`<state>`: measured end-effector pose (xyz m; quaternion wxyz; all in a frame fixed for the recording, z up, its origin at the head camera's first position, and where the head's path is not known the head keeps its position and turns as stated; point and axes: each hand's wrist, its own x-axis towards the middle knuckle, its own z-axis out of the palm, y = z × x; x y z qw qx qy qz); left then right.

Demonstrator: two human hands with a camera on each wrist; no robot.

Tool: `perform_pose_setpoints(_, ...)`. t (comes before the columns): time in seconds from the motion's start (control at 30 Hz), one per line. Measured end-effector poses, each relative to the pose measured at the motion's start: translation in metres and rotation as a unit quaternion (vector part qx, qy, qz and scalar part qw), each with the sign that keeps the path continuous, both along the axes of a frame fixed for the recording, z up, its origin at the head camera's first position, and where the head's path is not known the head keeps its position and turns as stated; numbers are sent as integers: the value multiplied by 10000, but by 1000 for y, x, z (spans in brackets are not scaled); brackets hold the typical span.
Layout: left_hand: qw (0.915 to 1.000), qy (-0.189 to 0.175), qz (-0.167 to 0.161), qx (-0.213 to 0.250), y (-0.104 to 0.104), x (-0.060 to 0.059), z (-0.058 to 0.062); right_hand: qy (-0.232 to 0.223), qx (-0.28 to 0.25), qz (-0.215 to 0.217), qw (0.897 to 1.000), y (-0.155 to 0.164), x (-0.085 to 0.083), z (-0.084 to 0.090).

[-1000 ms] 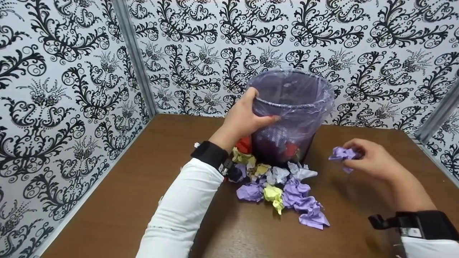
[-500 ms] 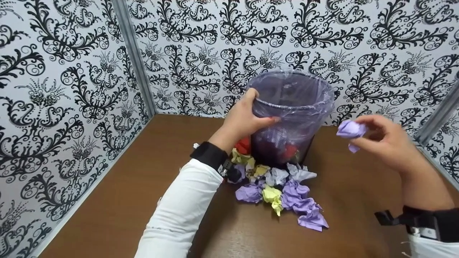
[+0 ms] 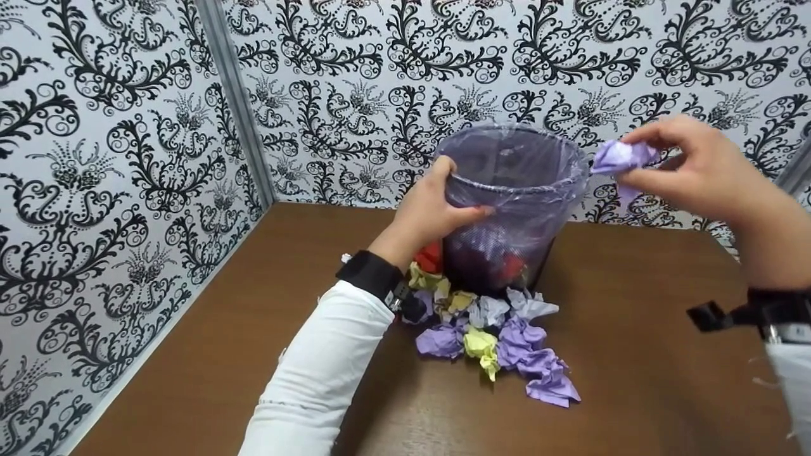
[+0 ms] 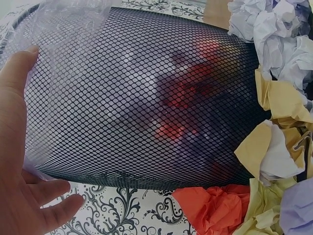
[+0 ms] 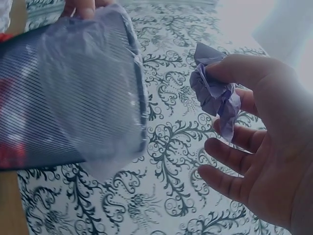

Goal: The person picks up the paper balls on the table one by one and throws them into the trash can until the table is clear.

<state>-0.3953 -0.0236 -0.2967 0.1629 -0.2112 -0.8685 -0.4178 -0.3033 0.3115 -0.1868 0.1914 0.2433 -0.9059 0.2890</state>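
Note:
A dark mesh wastebasket (image 3: 507, 234) with a clear plastic liner (image 3: 545, 190) folded over its rim stands on the brown table. My left hand (image 3: 424, 206) grips its upper left side, thumb across the front over the liner. Through the mesh in the left wrist view, red paper (image 4: 188, 93) and other blurred contents show. My right hand (image 3: 697, 164) pinches a crumpled purple paper ball (image 3: 624, 157) just right of the basket's rim, at about rim height. The right wrist view has the paper ball (image 5: 215, 90) between thumb and forefinger, apart from the basket, with the other fingers spread.
Crumpled papers lie at the basket's foot: purple (image 3: 551, 380), yellow (image 3: 481, 345), white (image 3: 529, 304) and red (image 3: 429, 256). Patterned wall panels (image 3: 355, 114) stand behind and to the left. The brown table (image 3: 633, 354) extends to the right.
My right hand has risen from low over the table to rim height, carrying the purple paper ball. The left hand and the basket have stayed in place.

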Motion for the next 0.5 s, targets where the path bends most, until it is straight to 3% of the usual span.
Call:
perform_pose_setpoints(0.3, 10000, 17, 50, -13, 0, 0, 0, -137, 602, -289, 9977, -20, -23, 36)
perform_pose_setpoints(0.5, 9999, 32, 85, -62, -1, 1, 0, -649, 991, -435, 9920, -39, -44, 53)
